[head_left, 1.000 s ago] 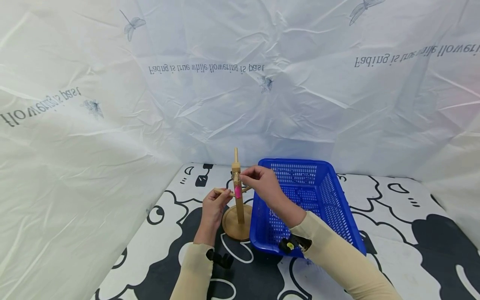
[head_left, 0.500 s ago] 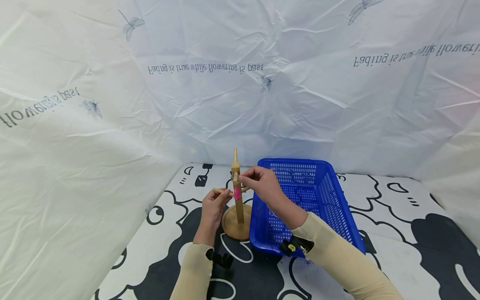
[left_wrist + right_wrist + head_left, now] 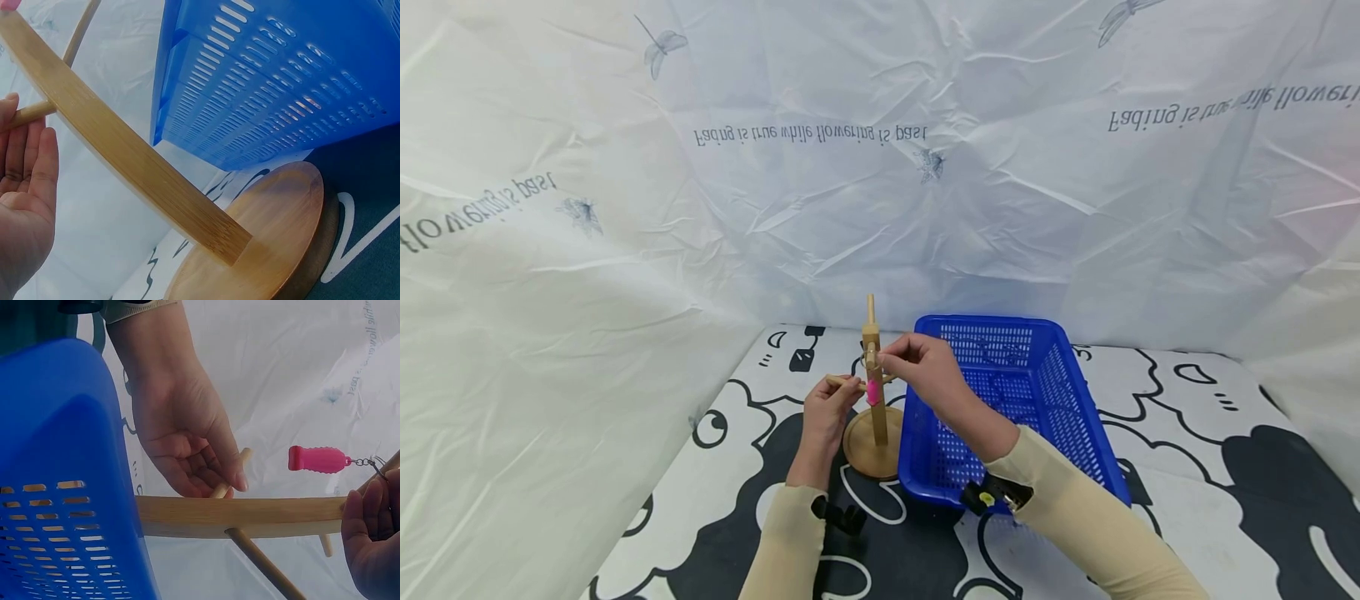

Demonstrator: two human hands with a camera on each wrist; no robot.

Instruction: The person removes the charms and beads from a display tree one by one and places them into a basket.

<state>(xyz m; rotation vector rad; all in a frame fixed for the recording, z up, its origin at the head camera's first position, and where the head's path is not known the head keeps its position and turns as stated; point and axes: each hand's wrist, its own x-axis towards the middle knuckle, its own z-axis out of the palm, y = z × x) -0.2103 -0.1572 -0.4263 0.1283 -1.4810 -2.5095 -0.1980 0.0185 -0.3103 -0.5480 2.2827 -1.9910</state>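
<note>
A wooden stand (image 3: pixel 880 425) with a round base (image 3: pixel 281 231) and side pegs stands upright beside the basket. With thumb and fingers, my left hand (image 3: pixel 826 410) pinches a lower peg (image 3: pixel 31 115) on its left side. Higher up, my right hand (image 3: pixel 928 372) holds the metal ring (image 3: pixel 377 461) of a pink keychain (image 3: pixel 319 460) near an upper peg. The pink charm hangs in front of the post in the head view. Whether the ring is around that peg is hard to tell, as fingers cover part of it.
A blue plastic basket (image 3: pixel 912 450) with slotted walls stands close on the right of the stand, under my right forearm. Black-and-white cartoon cloth (image 3: pixel 730 500) covers the table. Behind rises a white printed sheet (image 3: pixel 820 200).
The pink charm has sunk slightly lower along the post. My left hand keeps its grip on the peg, and the right hand stays at nearly the same spot.
</note>
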